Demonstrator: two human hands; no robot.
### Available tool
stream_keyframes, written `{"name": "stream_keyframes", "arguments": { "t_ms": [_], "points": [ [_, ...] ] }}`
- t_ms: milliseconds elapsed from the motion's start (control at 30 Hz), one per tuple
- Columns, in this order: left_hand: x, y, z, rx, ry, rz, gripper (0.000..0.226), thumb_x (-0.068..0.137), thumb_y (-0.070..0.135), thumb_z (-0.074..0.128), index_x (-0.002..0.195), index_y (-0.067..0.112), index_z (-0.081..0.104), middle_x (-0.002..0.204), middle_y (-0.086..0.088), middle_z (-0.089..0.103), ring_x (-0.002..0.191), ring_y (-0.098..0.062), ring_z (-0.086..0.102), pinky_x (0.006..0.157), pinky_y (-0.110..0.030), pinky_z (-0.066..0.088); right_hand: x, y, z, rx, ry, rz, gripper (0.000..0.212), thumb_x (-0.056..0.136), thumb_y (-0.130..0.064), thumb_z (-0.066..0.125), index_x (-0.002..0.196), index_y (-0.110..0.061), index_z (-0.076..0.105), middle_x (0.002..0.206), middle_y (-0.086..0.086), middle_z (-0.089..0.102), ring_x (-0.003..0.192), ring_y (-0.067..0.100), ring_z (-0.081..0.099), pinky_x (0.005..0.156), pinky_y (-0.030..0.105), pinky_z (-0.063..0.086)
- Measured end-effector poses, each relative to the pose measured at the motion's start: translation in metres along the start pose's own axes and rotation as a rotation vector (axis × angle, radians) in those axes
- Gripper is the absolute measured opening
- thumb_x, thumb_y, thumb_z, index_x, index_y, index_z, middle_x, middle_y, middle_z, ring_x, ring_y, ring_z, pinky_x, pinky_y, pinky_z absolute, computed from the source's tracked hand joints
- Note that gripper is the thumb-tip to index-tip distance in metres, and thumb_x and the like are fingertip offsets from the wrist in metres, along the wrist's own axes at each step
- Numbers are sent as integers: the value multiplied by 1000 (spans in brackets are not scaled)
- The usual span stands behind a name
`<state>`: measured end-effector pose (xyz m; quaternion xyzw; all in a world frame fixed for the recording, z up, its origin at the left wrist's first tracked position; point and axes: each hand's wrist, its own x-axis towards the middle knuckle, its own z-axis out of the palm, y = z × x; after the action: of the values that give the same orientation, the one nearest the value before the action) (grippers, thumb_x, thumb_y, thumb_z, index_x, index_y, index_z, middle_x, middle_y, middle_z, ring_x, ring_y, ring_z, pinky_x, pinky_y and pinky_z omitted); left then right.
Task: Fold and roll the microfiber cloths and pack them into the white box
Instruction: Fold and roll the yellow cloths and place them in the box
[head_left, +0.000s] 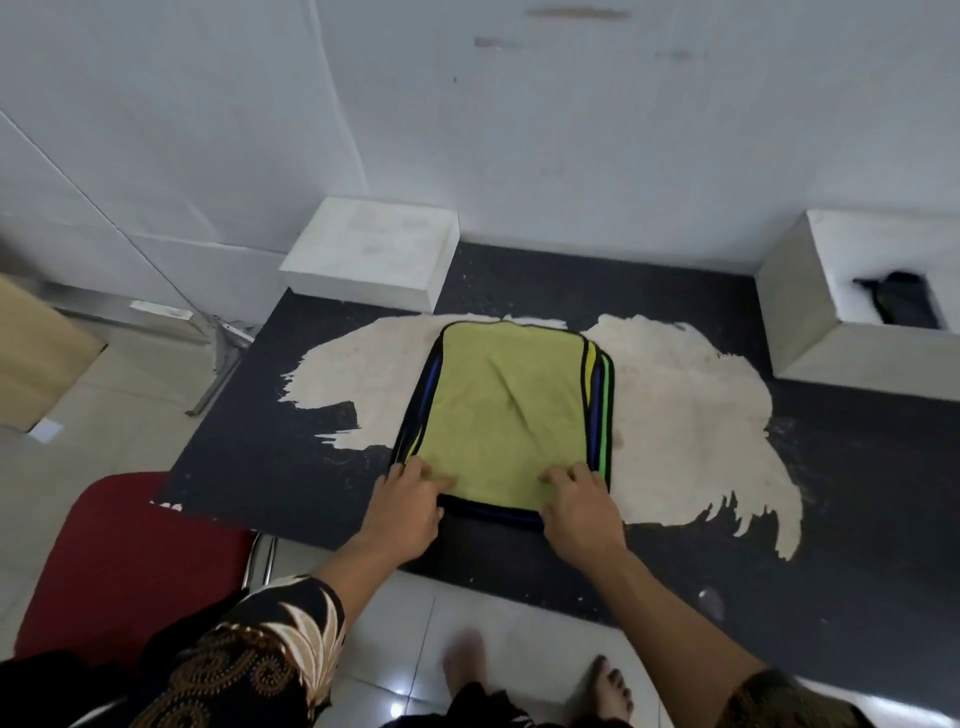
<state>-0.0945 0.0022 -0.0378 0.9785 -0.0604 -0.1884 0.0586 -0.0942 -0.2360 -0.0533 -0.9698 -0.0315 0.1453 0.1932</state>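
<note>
Patterned sleeve (249, 660) cropped, left hand (410, 501) and right hand (579, 506) pinching yellow cloth (504, 410), cloths (597, 410) beneath mostly hidden

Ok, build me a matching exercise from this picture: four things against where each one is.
Things:
1 yellow-green black-edged microfiber cloth
2 open white box
3 low closed white box
4 red padded chair seat

Places:
A beside the dark table, at its near left corner
B table's far right
C held by left hand and right hand
D table's far left corner

Pairs: 1-C, 2-B, 3-D, 4-A.

Bare room: tiled floor (119, 415), worn table (270, 467).
</note>
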Motion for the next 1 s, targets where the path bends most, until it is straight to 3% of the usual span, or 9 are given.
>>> {"name": "stream_keyframes", "arguments": {
  "t_ms": [233, 400, 500, 700, 900, 1000],
  "points": [
    [9, -22, 7, -92, 36, 93, 42, 93, 24, 63, 133, 27, 53, 130, 2, 42, 117, -22, 48, 99, -36, 47, 2, -4, 7, -26, -32, 51, 56, 82, -46, 72, 126, -24, 46, 125, 4, 43, 110, 26, 44, 97, 36, 43],
    [22, -23, 2, -249, -10, 22, 28, 94, 32, 61, 120, 24, 57, 124, 2, 39, 115, -19, 49, 91, -34, 50, 0, -9, 11, -66, 47, 58, 31, 87, -41, 68, 111, -22, 59, 120, 6, 46, 100, 27, 45, 94, 38, 44],
    [28, -26, 3, -270, -46, 9, 26, 94, 37, 59, 117, 26, 57, 121, 2, 39, 114, -20, 49, 92, -36, 49, 2, -9, 12, -63, 17, 81, 33, 85, -46, 69, 108, -25, 59, 119, 2, 43, 102, 26, 43, 95, 35, 42],
    [32, -27, 6, -273, -84, 11, 34, 92, 57, 53, 113, 30, 55, 117, 5, 36, 108, -16, 46, 88, -33, 47, 8, -11, 16, -51, 11, 133, 28, 88, -46, 66, 106, -26, 60, 119, 2, 42, 104, 25, 41, 91, 36, 45],
    [37, -23, 3, -168, -94, 24, 33, 91, 58, 54, 108, 30, 54, 113, 2, 38, 102, -19, 51, 88, -36, 50, 13, -13, 13, 7, -35, 194, 25, 94, -40, 58, 111, -22, 61, 120, 5, 41, 109, 28, 41, 94, 41, 45],
    [36, -21, 4, -31, -13, 73, 30, 90, 52, 59, 111, 30, 56, 116, 1, 44, 105, -21, 50, 94, -36, 43, 11, -14, 10, 17, -33, 190, 26, 96, -36, 56, 113, -17, 59, 121, 7, 43, 109, 28, 42, 94, 41, 45]
  ]
}}
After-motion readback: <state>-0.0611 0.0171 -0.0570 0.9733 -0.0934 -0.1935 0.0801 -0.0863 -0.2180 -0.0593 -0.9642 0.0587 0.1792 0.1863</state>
